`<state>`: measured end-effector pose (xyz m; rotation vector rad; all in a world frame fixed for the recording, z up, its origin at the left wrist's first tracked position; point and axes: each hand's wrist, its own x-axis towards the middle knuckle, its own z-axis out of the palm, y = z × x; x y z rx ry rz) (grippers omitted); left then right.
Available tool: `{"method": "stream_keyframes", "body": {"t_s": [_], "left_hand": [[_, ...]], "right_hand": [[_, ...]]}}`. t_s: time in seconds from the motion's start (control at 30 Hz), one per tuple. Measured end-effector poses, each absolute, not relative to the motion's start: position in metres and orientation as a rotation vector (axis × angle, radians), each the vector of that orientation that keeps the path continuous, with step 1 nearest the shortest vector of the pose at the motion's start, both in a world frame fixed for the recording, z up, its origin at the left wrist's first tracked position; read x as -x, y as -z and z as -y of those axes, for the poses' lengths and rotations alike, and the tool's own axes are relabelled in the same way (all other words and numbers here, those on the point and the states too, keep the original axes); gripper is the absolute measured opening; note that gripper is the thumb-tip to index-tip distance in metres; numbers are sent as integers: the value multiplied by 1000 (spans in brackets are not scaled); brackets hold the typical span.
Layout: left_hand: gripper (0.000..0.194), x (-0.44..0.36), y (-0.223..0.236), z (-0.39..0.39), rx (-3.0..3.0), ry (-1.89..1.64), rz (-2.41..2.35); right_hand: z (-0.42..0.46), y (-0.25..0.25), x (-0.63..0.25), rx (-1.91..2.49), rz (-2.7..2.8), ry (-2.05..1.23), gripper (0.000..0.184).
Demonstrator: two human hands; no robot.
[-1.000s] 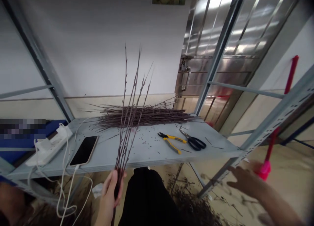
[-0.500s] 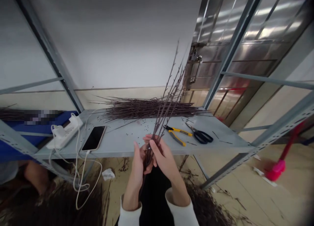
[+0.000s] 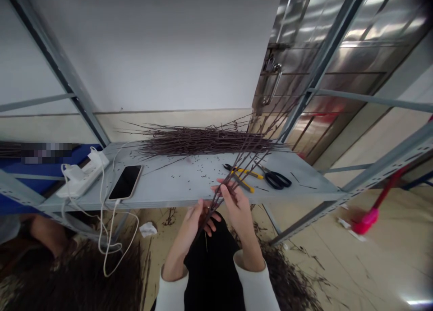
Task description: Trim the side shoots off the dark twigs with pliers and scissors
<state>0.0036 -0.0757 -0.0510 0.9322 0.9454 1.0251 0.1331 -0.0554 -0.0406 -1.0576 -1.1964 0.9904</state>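
Both of my hands hold one small bundle of thin dark budded twigs [image 3: 239, 160], which slants up and to the right over the shelf's front edge. My left hand [image 3: 199, 218] grips the lower part, fingers curled round the stems. Higher up, my right hand [image 3: 234, 203] closes on the twigs between thumb and fingers. Behind the bundle lie yellow-handled pliers [image 3: 248, 172], partly covered by the stems. Black-handled scissors [image 3: 277, 179] rest to their right. A large pile of similar twigs [image 3: 196, 140] stretches along the back of the grey shelf [image 3: 169, 180].
On the shelf's left are a phone [image 3: 126, 182] and a white power strip [image 3: 84, 171] with hanging cables. More twigs [image 3: 287, 275] lie on the floor. A crumpled tissue [image 3: 148, 230] is below. Another person's limb [image 3: 50, 234] shows at far left.
The twig bundle has tipped further to the right. My right hand has moved right along with it, and my hands are a little further apart. The view has shifted slightly.
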Motion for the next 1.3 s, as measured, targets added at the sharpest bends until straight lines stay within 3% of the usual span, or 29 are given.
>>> {"method": "stream_keyframes", "body": {"t_s": [0.27, 0.53, 0.63, 0.83, 1.3], "left_hand": [[50, 6, 54, 72, -963, -1022, -938], [36, 23, 84, 63, -1004, -999, -971], [38, 25, 92, 57, -1138, -1142, -1047], [22, 25, 90, 57, -1323, -1566, -1327], [31, 19, 97, 56, -1207, -1615, -1322]], "right_hand": [[52, 47, -131, 1028, 1169, -1024, 41], [45, 60, -126, 992, 1174, -1118, 46], [43, 65, -120, 951, 1309, -1099, 41], [46, 66, -104, 950, 1445, -1103, 34], [40, 66, -96, 735, 825, -1474, 35]]}}
